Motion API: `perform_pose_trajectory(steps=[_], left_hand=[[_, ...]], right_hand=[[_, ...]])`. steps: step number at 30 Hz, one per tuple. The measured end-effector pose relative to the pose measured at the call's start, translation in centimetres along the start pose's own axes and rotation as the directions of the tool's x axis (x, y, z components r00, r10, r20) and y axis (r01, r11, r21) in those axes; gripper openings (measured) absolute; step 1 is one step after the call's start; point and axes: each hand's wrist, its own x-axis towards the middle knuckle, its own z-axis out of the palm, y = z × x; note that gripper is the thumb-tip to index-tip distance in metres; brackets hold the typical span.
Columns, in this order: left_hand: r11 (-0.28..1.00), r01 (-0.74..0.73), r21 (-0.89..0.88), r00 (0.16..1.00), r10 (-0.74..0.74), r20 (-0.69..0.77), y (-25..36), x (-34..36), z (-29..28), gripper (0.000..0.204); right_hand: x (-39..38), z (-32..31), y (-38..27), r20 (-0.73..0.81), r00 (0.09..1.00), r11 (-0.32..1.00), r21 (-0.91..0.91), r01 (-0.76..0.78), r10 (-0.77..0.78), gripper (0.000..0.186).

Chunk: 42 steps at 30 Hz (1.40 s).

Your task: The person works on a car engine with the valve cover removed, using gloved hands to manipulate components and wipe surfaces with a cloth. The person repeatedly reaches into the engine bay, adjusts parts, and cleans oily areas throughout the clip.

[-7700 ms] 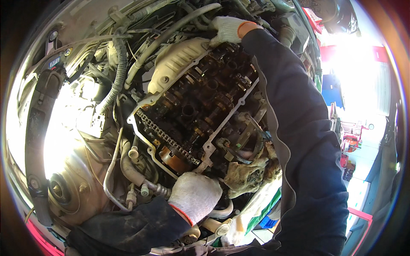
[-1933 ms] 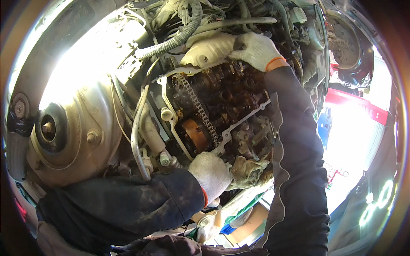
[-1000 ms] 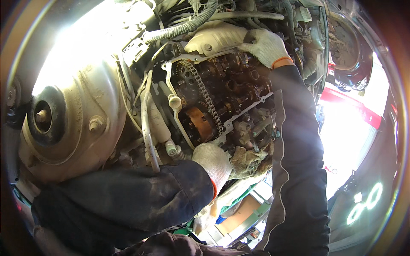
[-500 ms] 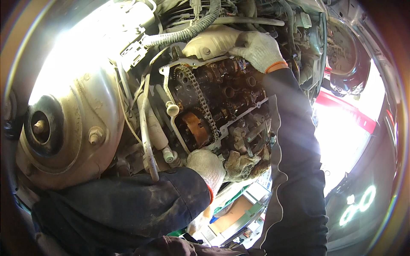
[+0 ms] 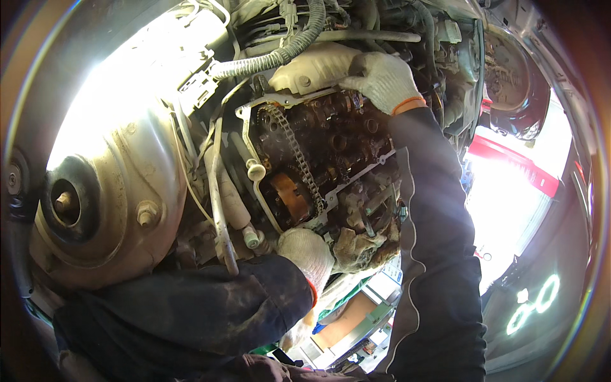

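An uncovered engine cylinder head point(image 5: 340, 143) lies before me, dark with oil, with camshafts inside. A timing chain point(image 5: 294, 143) runs along its left part, beside an orange-brown patch point(image 5: 291, 197). At its far right edge is my right hand point(image 5: 385, 83) in a white knit glove, next to a pale heat shield point(image 5: 312, 69). Its fingers are bent together over that edge; whatever they hold is hidden. My left hand point(image 5: 307, 251), gloved too, rests at the near left corner of the head, and its fingertips are out of sight. A dirty rag point(image 5: 356, 249) lies just right of it.
A rusty strut tower point(image 5: 121, 197) with a bolt stands on the left under glare. A corrugated hose point(image 5: 280, 57) crosses the top. Thin pipes point(image 5: 219, 191) run beside the engine. A red and white object point(image 5: 515, 165) is at the right, beyond my right sleeve.
The view has shifted slightly. Both hands stay at about the same places on the engine; my right hand's fingers have moved only a little.
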Motion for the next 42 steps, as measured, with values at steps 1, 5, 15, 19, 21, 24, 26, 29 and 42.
perform_pose_trajectory(steps=[1, 5, 15, 19, 21, 24, 26, 29, 42], left_hand=[[1.0, -0.001, -0.001, 1.0, 0.001, 0.0, 0.0, 0.0, 0.0, 0.034], [1.0, -0.001, 0.0, 1.0, 0.001, 0.005, 0.0, 0.1, 0.1, 0.034], [1.0, 0.019, -0.009, 1.0, -0.018, 0.013, 0.1, 0.4, 0.4, 0.035], [1.0, 0.03, -0.006, 1.0, -0.03, 0.006, 0.1, 0.4, 0.6, 0.035], [0.999, 0.044, -0.01, 0.999, -0.044, 0.019, 0.1, 0.4, 0.8, 0.035], [0.997, 0.06, -0.042, 0.998, -0.06, -0.004, 0.2, 0.6, 1.3, 0.035], [0.999, 0.029, -0.021, 0.999, -0.03, -0.044, 0.1, 0.5, 1.4, 0.036], [0.999, 0.021, -0.029, 1.0, -0.021, -0.018, 0.0, 0.5, 1.3, 0.037], [1.0, -0.014, 0.007, 1.0, 0.014, 0.006, 0.0, -0.2, -0.4, 0.034]], right_hand=[[0.0, 0.0, -0.1, 0.006, 0.999, 0.999, -0.031, -0.033, 0.033, 0.052], [0.0, 0.0, -0.2, 0.01, 0.998, 0.998, 0.01, -0.069, 0.069, 0.051], [0.4, -0.2, -0.5, -0.058, 0.998, 0.999, -0.035, -0.008, 0.006, 0.053], [0.8, -0.4, -1.9, -0.011, 1.0, 1.0, 0.022, 0.009, -0.009, 0.047], [0.8, -0.7, -2.1, -0.004, 0.998, 0.997, -0.014, -0.07, 0.07, 0.046], [0.5, -0.8, -2.4, -0.081, 0.997, 1.0, 0.003, 0.015, -0.015, 0.05], [0.6, -0.6, -2.4, -0.128, 0.989, 0.992, -0.113, 0.062, -0.077, 0.052], [0.4, -0.3, -2.0, -0.057, 0.998, 1.0, -0.009, 0.014, -0.014, 0.053], [0.7, -1.0, -5.6, -0.019, 0.999, 0.976, 0.216, 0.034, -0.031, 0.043]])
